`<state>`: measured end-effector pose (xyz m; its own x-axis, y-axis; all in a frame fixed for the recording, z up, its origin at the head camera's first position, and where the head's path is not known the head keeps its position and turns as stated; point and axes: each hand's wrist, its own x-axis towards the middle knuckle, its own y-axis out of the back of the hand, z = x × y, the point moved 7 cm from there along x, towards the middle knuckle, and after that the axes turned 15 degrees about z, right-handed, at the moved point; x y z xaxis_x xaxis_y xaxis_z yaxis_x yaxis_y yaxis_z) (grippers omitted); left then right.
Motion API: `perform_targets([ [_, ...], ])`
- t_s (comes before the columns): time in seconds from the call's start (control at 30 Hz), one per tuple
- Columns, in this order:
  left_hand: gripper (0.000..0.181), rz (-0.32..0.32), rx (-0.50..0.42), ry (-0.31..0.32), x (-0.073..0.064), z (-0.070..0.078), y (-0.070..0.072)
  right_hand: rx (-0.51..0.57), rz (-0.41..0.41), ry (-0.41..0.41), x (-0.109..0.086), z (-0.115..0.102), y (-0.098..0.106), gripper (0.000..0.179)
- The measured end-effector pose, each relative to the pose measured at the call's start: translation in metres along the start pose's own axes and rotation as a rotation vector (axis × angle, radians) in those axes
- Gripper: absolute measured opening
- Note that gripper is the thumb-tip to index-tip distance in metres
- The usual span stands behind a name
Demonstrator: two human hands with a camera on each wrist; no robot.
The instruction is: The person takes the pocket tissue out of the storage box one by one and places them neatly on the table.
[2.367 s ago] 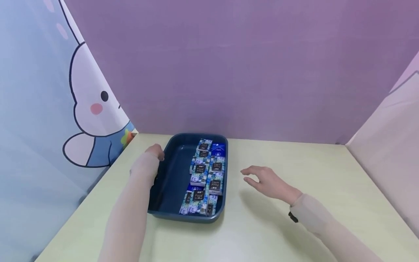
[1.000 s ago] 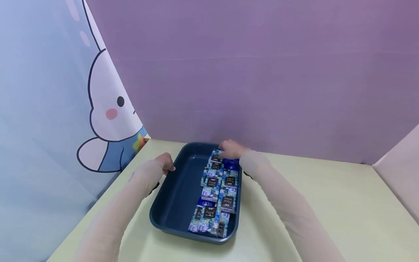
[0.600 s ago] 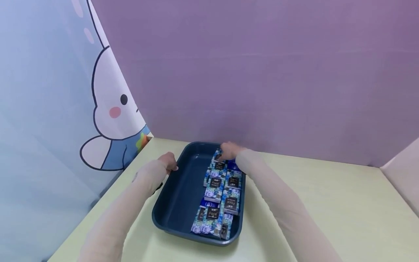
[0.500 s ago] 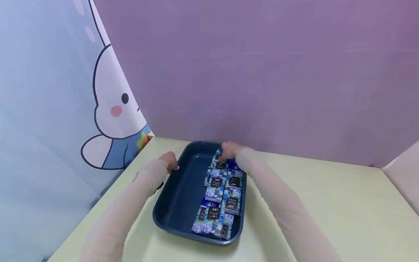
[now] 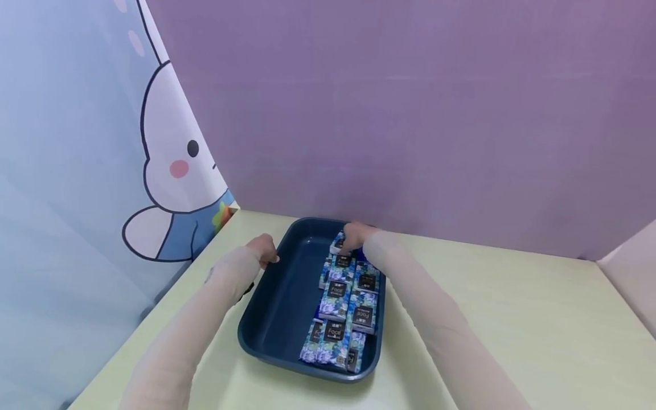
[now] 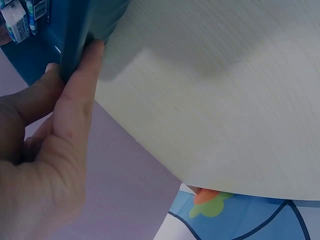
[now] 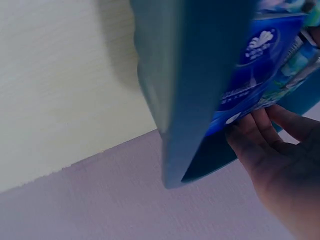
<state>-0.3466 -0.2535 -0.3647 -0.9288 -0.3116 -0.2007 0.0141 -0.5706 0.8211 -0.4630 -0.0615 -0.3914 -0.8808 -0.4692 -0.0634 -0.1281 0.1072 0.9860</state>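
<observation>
Right grip [image 5: 356, 234] moved into glossy tray [image 5: 287, 307] | fingers at floral packets [image 5: 335, 300], hold unclear | left grip [image 5: 263, 249] pinches rounded rim [image 6: 75, 40]

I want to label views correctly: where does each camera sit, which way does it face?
Head: worn on the head, facing forward and down at the blue tray and packets; left hand, right hand and sleeves show.
Left wrist: worn there, facing the tray's rim and table; the left hand shows, pinching the rim.
Right wrist: worn there, facing the tray's side and packets; the right hand shows.
Head and left wrist share the left hand and orange-green print.
</observation>
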Motion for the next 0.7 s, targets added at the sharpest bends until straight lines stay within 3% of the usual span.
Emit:
perform_targets([
  [0.03,0.023,0.002,0.040,-0.051,0.004,0.002,0.000,0.002,-0.005,-0.003,0.000,0.000,0.000,0.043],
  [0.17,0.022,0.006,0.083,-0.041,0.013,-0.002,0.000,0.050,-0.028,-0.013,-0.001,-0.002,-0.002,0.058],
  [0.2,0.022,0.001,0.058,-0.010,0.013,-0.005,0.000,0.064,-0.035,-0.015,-0.001,-0.002,-0.002,0.062],
  [0.3,0.019,-0.001,0.050,-0.009,0.014,-0.007,0.000,0.087,-0.043,-0.014,-0.001,-0.002,-0.005,0.068],
  [0.37,0.017,-0.008,0.001,0.039,0.012,-0.011,-0.001,0.077,-0.037,-0.002,-0.002,0.000,-0.006,0.064],
  [0.43,0.017,-0.005,0.008,0.022,0.010,-0.011,-0.001,0.075,-0.014,0.009,-0.003,0.000,-0.006,0.059],
  [0.53,0.017,0.001,-0.058,0.119,0.004,-0.018,0.000,0.074,0.021,0.029,-0.004,0.000,-0.004,0.054],
  [0.6,0.019,0.001,-0.047,0.093,0.004,-0.016,0.000,0.071,0.040,0.035,-0.005,0.001,-0.003,0.055],
  [0.7,0.020,-0.009,-0.048,0.104,0.005,-0.015,-0.002,0.069,0.052,0.044,-0.006,0.003,-0.003,0.057],
])
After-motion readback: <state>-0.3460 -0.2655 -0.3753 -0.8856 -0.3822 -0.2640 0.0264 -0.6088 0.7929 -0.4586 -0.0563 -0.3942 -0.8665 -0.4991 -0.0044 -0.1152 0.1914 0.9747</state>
